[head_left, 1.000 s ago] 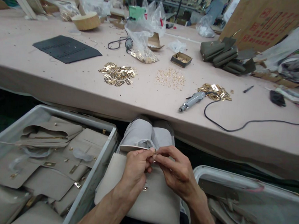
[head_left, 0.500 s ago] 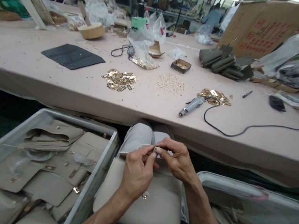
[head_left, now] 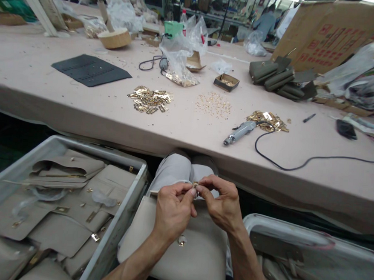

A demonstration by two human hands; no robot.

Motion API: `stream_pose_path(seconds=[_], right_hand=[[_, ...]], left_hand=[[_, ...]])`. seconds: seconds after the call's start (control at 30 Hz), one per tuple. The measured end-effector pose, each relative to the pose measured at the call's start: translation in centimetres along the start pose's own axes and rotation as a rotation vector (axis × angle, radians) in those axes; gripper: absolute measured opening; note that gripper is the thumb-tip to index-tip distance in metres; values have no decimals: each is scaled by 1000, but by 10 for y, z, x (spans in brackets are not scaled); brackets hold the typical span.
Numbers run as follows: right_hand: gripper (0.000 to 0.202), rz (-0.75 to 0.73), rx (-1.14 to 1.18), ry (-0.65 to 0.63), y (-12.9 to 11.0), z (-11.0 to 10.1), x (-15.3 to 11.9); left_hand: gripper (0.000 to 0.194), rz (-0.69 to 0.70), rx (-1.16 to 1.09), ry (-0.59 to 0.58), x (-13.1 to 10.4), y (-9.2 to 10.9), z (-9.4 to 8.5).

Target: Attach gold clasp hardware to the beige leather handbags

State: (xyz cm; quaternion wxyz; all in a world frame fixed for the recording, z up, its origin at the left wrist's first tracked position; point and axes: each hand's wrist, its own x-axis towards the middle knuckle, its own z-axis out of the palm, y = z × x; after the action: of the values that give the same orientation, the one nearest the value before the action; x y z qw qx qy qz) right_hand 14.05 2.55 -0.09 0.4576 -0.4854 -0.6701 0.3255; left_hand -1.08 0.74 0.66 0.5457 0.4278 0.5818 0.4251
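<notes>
Small gold fitting (head_left: 195,186) pinched at the top edge of a beige bag (head_left: 195,251) lying across the lap, just under the near edge of the worktop (head_left: 188,127). Left hand (head_left: 173,211) at 7 o'clock of the fitting, grip pressed together on it with thumb and forefinger; right hand (head_left: 222,204) at 4 o'clock, grip likewise pinching the same piece. Best done, by the look of it, with the bag's edge kept flat and taut, fitting squared to it, pressure even from both sides. Second gold clasp (head_left: 181,241) lower on the bag front. Grey bin (head_left: 109,245) of beige bag parts at 9 o'clock, another bin (head_left: 296,228) at 3 o'clock. On the worktop at 12 o'clock: heap of gold plates (head_left: 149,99), scatter of tiny screws (head_left: 213,103), corded driver (head_left: 240,132)
</notes>
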Motion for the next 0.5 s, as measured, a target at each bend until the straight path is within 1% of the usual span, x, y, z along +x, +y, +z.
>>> stream_pose_path(seconds=[0.1, 0.2, 0.4, 0.5], right_hand=[[9, 73, 20, -40, 2, 0, 0], [8, 136, 41, -53, 2, 0, -1], [10, 232, 146, -18, -1, 1, -2], [9, 253, 186, 3, -3, 3, 0]], left_hand=[[26, 23, 42, -15, -2, -1, -2], [28, 27, 82, -3, -5, -2, -4], [29, 33, 104, 25, -7, 2, -3], [30, 65, 125, 53, -7, 2, -1]])
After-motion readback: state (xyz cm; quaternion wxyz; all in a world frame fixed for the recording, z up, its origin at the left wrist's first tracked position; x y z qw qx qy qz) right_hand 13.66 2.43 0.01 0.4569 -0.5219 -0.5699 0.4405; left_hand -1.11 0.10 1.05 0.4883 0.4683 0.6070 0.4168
